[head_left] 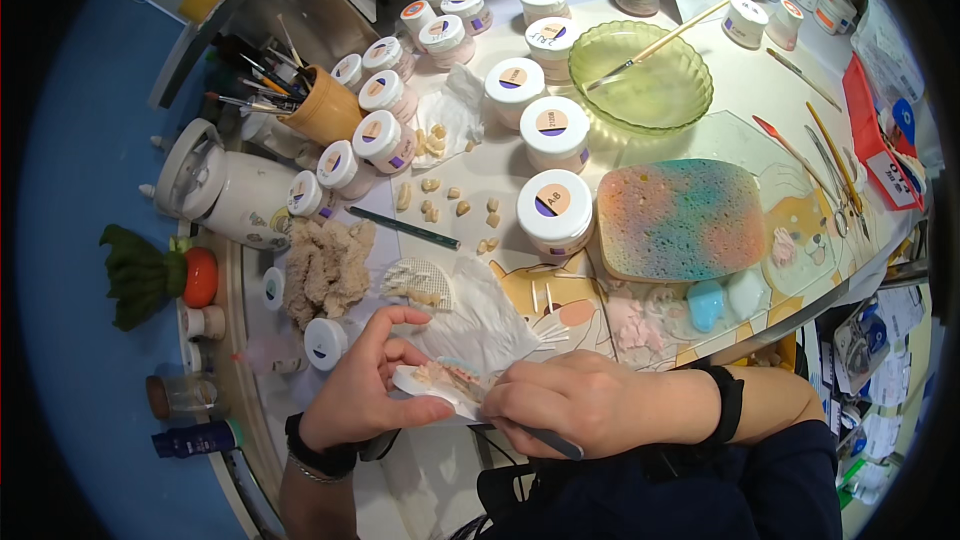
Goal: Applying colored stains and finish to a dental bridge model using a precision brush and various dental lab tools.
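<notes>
Far left: green-leafed orange ornament (165, 278), dark blue small bottle (195, 437) lying at the bench edge, white ceramic jug-shaped vessel (232, 190). Next, tan clay cup (325, 110) crammed with brushes, and a beige fluffy wad of fibre (325, 265) on the white worktop (745, 90). Left hand (365, 385), black band at wrist, fingers curled narrow, pinching a small white-and-pink dental model piece (440, 380) between thumb and fingers, held just above the bench's near edge. White crumpled tissue (480, 315) just behind it. Loose small tooth-coloured crowns (440, 202) scattered mid-bench, thin dark green pencil-like stick (405, 228) beside them. Right hand (580, 400) closed on a thin dark-handled metal tool (545, 440), tip end at the model piece; both hands touch at the piece. Behind: white round lidded powder jars (553, 205) in rows, green ribbed glass bowl (640, 75) with a brush laid in it, pastel multicoloured rectangular sponge (680, 218) on a glass slab. Far right: long metal instruments (830, 165), red flat card (880, 130).
</notes>
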A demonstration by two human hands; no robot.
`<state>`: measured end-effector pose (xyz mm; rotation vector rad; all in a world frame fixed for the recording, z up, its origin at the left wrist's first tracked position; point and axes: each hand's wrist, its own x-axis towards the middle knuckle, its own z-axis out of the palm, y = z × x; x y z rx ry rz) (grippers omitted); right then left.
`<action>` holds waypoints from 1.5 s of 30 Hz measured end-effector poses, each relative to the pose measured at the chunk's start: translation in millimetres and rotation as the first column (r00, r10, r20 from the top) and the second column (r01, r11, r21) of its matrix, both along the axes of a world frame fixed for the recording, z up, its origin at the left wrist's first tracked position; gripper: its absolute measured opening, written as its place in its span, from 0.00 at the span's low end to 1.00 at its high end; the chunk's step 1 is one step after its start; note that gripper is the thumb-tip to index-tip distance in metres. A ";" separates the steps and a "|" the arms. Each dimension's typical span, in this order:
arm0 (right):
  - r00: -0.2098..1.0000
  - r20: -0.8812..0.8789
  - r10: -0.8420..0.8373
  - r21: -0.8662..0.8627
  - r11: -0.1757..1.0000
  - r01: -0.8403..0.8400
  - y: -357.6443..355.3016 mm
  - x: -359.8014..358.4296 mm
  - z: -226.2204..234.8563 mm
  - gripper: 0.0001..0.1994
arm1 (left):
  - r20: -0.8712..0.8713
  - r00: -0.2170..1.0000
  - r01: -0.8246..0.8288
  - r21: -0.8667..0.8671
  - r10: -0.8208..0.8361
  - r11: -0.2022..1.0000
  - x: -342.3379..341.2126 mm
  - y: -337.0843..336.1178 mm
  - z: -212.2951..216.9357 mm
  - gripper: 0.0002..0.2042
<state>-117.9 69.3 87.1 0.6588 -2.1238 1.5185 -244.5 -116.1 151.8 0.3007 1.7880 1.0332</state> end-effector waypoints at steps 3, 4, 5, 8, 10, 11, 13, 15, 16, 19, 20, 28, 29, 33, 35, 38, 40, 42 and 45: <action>1.000 -0.003 -0.004 0.009 1.000 0.004 -0.7 -0.1 -0.8 0.09 | 0.025 1.000 0.001 0.004 -0.001 1.000 -1.2 1.8 1.5 0.40; 1.000 -0.002 -0.005 0.009 1.000 0.005 -0.4 -0.2 -0.6 0.09 | 0.044 0.999 -0.001 0.007 0.001 1.000 -1.5 3.0 2.1 0.40; 1.000 -0.003 -0.009 0.010 1.000 0.009 -0.1 -0.3 -0.5 0.09 | 0.044 0.999 0.001 0.007 -0.001 1.000 -2.2 3.1 1.6 0.40; 1.000 -0.005 -0.001 0.003 1.000 0.001 0.0 -0.3 -1.5 0.09 | 0.036 0.999 0.026 0.001 -0.026 1.000 -4.2 2.2 0.2 0.39; 1.000 -0.005 0.006 -0.004 1.000 -0.006 0.5 -0.1 -1.1 0.09 | 0.049 0.998 0.033 -0.015 -0.032 0.999 -5.3 4.0 1.3 0.38; 1.000 -0.006 0.004 -0.001 1.000 -0.004 0.7 0.0 0.2 0.09 | 0.049 0.998 0.034 -0.016 -0.033 0.999 -5.4 5.2 2.2 0.38; 1.000 -0.007 0.000 0.001 1.000 0.000 0.8 -0.4 0.4 0.09 | 0.058 0.998 0.022 -0.067 -0.018 0.997 -5.6 7.2 3.7 0.38; 1.000 -0.012 -0.008 0.008 1.000 0.008 0.8 -0.7 -0.1 0.10 | 0.060 0.998 0.030 -0.071 -0.025 0.997 -6.9 6.8 3.4 0.37; 1.000 -0.011 -0.009 0.007 1.000 0.009 0.5 -0.7 -0.3 0.10 | 0.062 0.998 0.036 -0.073 -0.032 0.997 -7.7 6.3 3.3 0.36; 1.000 -0.012 -0.014 -0.001 1.000 0.014 -0.7 -0.8 -0.9 0.10 | 0.103 0.994 0.033 -0.054 -0.027 0.998 -10.9 6.2 2.6 0.32; 1.000 -0.007 -0.009 -0.011 1.000 0.009 -0.9 -1.0 -1.2 0.10 | 0.104 0.994 0.033 -0.055 -0.027 0.998 -12.0 7.0 3.1 0.32; 1.000 0.001 -0.030 0.000 1.000 0.030 -1.1 -2.2 -1.7 0.10 | 0.171 0.984 0.074 -0.127 -0.052 0.989 -20.9 10.6 4.4 0.28; 1.000 -0.003 -0.026 -0.005 1.000 0.026 -1.2 -2.6 -2.6 0.10 | 0.172 0.984 0.076 -0.128 -0.053 0.989 -21.7 10.2 3.6 0.28; 1.000 0.011 0.000 -0.014 1.000 0.000 1.6 -3.2 -1.3 0.10 | 0.180 0.981 0.094 -0.139 -0.068 0.986 -22.3 11.0 3.4 0.28; 1.000 0.005 -0.017 -0.024 1.000 0.017 0.5 -2.6 -1.8 0.10 | 0.186 0.981 0.090 -0.135 -0.064 0.987 -22.4 11.2 3.4 0.28; 1.000 0.030 -0.009 -0.072 0.997 0.011 3.4 0.3 -0.6 0.09 | 0.199 0.978 0.085 -0.117 -0.060 0.990 -21.8 8.1 3.2 0.28; 0.997 0.078 -0.011 -0.115 0.993 0.020 9.3 2.6 4.8 0.08 | 0.189 0.979 0.090 -0.089 -0.072 0.992 -19.9 7.6 2.9 0.28; 0.997 0.076 -0.025 -0.140 0.990 0.035 13.3 4.3 7.2 0.07 | 0.184 0.980 0.087 -0.073 -0.072 0.994 -17.4 8.5 3.9 0.29; 0.997 0.070 -0.022 -0.172 0.984 0.034 17.9 6.2 6.1 0.07 | 0.154 0.982 0.119 -0.047 -0.110 0.992 -15.8 5.2 2.2 0.29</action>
